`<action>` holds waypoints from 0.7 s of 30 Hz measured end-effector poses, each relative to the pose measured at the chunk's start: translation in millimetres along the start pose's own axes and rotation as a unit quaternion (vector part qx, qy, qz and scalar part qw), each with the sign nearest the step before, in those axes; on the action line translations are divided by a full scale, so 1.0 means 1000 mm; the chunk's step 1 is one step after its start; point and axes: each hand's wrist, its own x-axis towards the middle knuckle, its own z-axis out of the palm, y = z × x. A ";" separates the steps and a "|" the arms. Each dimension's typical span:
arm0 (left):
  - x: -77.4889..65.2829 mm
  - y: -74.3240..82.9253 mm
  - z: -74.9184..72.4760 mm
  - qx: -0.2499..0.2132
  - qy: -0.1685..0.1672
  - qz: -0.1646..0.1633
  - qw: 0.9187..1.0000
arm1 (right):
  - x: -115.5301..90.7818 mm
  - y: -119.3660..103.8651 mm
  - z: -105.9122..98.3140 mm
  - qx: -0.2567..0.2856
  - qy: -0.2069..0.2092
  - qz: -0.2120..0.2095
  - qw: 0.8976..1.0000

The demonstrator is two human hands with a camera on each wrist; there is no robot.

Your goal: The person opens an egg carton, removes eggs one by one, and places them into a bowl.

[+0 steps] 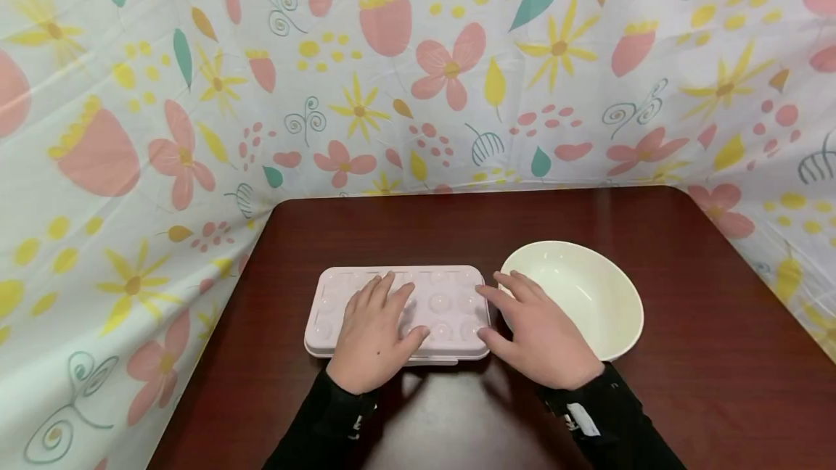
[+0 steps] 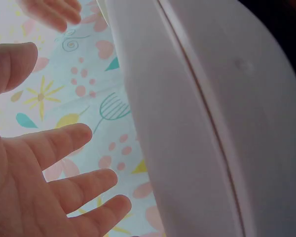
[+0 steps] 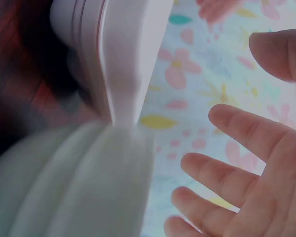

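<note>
A pale pink lidded egg box lies closed on the table, with rows of round bumps on its lid. My left hand is over the left half of the lid, fingers spread. The left wrist view shows a gap between those fingers and the box's side. My right hand is over the space between the box's right end and a cream oval bowl, fingers spread and holding nothing. In the right wrist view, its fingers are apart from the bowl's ribbed wall and the box.
The dark reddish-brown table reaches back to a flower-printed cloth. That cloth also hangs along the left and right sides. The bowl stands close to the box's right end, with no contents visible.
</note>
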 end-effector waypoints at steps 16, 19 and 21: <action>-0.053 -0.066 -0.021 -0.033 0.020 -0.129 0.991 | 0.048 -0.063 0.055 -0.056 -0.112 -0.097 0.987; -0.058 -0.082 -0.026 -0.040 -0.003 -0.191 0.981 | 0.054 -0.074 0.068 -0.067 -0.122 -0.089 0.986; -0.061 -0.091 -0.028 -0.042 -0.028 -0.233 0.971 | 0.057 -0.081 0.076 -0.075 -0.122 -0.088 0.986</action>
